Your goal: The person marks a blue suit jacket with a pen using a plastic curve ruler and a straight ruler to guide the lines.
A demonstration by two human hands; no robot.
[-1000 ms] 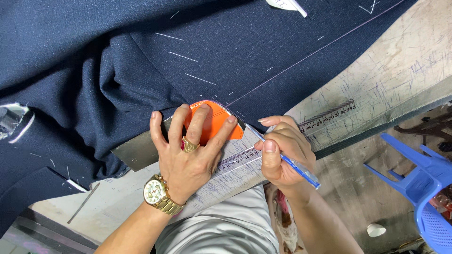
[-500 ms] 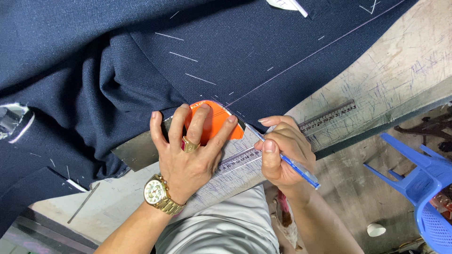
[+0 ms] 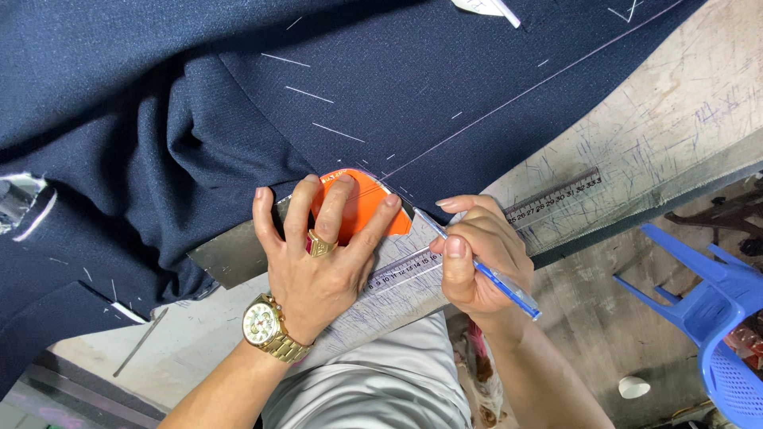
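A wide spread of navy cloth point(image 3: 238, 103), crossed by short chalk dashes and one long chalk line, covered most of the worn, scribbled worktable point(image 3: 675, 103). A blue plastic chair point(image 3: 715, 294) stood off the table's edge at the right. Along that edge lay a long metal ruler point(image 3: 548, 197), running under both hands.

At the cloth's near edge sat an orange curved template point(image 3: 362, 202), its rounded end just short of the long chalk line. It lay directly under the left hand point(image 3: 318, 262), which was spread flat and wide open, fingers splayed across the orange piece and pressing it down onto cloth and ruler. That hand wore a gold ring, and a gold watch point(image 3: 262, 326) on the wrist.

Just to the right, the right hand point(image 3: 477, 254) was curled closed around a blue pen point(image 3: 477, 266), the tip set at the template's right edge; whether it actually touched the orange piece or only the cloth beside it was hard to make out.
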